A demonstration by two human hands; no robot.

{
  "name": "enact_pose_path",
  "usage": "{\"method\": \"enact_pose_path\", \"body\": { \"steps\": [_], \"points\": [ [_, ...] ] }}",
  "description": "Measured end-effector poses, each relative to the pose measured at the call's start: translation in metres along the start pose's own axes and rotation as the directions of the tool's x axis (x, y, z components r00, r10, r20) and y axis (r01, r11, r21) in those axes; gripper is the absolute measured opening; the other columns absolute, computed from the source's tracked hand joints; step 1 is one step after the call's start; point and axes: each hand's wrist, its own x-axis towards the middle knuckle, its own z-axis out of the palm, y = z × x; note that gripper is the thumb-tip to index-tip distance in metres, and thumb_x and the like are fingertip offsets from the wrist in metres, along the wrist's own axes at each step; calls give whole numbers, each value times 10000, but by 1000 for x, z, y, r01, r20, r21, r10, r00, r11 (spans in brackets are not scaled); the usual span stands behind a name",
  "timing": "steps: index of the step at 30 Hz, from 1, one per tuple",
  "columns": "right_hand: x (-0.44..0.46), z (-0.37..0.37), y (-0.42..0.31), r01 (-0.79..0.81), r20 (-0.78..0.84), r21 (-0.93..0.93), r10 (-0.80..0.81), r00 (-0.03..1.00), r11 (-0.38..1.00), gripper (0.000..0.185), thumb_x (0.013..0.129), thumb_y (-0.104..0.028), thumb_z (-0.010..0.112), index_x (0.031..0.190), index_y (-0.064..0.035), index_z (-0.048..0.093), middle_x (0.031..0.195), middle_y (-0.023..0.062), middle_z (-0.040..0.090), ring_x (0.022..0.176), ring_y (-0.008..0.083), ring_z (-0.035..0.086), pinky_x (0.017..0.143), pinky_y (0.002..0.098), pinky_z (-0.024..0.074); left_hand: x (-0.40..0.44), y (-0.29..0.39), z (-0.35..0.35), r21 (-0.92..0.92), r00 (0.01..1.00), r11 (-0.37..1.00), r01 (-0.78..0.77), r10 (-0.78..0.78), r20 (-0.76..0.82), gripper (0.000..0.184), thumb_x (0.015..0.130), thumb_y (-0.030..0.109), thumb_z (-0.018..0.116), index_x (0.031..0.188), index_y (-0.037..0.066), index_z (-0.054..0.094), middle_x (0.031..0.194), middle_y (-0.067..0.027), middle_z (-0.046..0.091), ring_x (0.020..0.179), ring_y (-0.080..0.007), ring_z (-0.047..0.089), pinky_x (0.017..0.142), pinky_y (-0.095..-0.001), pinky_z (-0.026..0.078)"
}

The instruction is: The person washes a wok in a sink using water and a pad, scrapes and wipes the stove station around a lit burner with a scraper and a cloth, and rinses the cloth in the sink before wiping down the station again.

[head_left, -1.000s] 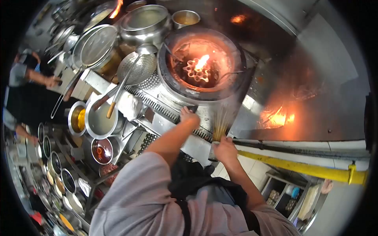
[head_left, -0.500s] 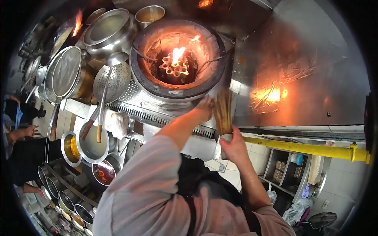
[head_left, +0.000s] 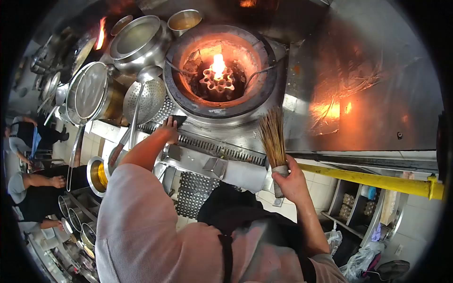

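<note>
The left hand (head_left: 170, 130) has swept leftward since the earlier frame, now left of centre, fingers closed on a dark pad (head_left: 179, 120); right of centre, the right hand (head_left: 293, 181) firmly grips a bristle brush (head_left: 272, 141).

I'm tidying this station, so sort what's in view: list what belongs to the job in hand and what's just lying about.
Likely part of the job:
bristle brush, in the right hand
dark item, at the left hand, unclear what
stove top

Apparently just lying about:
mesh strainer
perforated skimmer
ladle across the skimmer
large metal pot
</note>
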Motion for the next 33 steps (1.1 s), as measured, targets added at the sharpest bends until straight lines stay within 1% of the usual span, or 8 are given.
{"method": "enact_pose_path", "body": {
  "steps": [5,10,13,18,27,29,30,33],
  "points": [
    [-3,2,5,22,-33,-40,-23,999,999,626,742,-118,693,1297,34,447,1161,206,599,1073,274,587,923,334,446,5,73,-18,137,932,923,-360,352,80,550,945,327,349,1413,38,353,1511,-288,113,1353,-570,-25,1048,-709,100],
    [4,-6,-3,18,-4,16,-18,1000,1000,636,752,-112,693,1310,38,428,1147,196,606,1049,251,594,912,327,451,-12,181,-47,-193,873,866,-461,404,-273,637,918,286,382,1434,-58,237,1532,-265,-33,1392,-499,-42,1143,-510,71],
    [6,-13,-10,39,-32,-15,-39,999,999,650,758,-110,693,1320,50,407,1129,195,612,1031,240,597,903,330,456,14,232,-69,-45,710,762,-646,579,-400,642,900,275,369,1430,-64,244,1549,-220,22,1421,-431,-11,1151,-466,89],
    [9,-27,-41,-50,-52,11,50,997,999,637,753,-156,689,1299,48,432,1149,222,595,1078,296,582,930,345,440,67,305,-137,-134,681,842,-523,318,-660,661,898,314,357,1448,-31,232,1550,-213,70,1428,-400,49,1132,-450,154],
    [11,-40,-41,36,-97,36,-33,995,999,578,768,-146,688,1264,57,470,1132,192,608,1035,247,593,908,340,449,57,303,-92,220,783,941,-258,337,-523,565,913,287,391,1403,7,379,1477,-222,299,1298,-377,311,970,-431,303],
    [17,-35,-41,34,-102,83,-26,994,996,577,767,-139,688,1263,57,470,1121,190,611,1021,238,595,900,337,452,111,327,-121,-449,715,761,-469,28,-699,525,905,304,426,1357,38,461,1459,-213,328,1266,-383,330,955,-436,308],
    [19,-33,-41,35,-95,123,-23,995,992,575,765,-132,688,1263,56,471,1110,187,615,1008,229,598,892,334,456,91,322,-124,-454,720,759,-467,29,-693,525,905,304,426,1357,38,461,1459,-213,328,1266,-383,330,955,-436,308],
    [34,-25,-20,38,-100,117,-27,995,992,573,755,-119,696,1255,59,479,1080,177,625,984,212,599,877,316,460,29,302,-129,128,808,933,-337,356,-470,575,879,249,467,1407,42,371,1504,-208,222,1343,-349,259,1019,-489,271]
  ]
}}
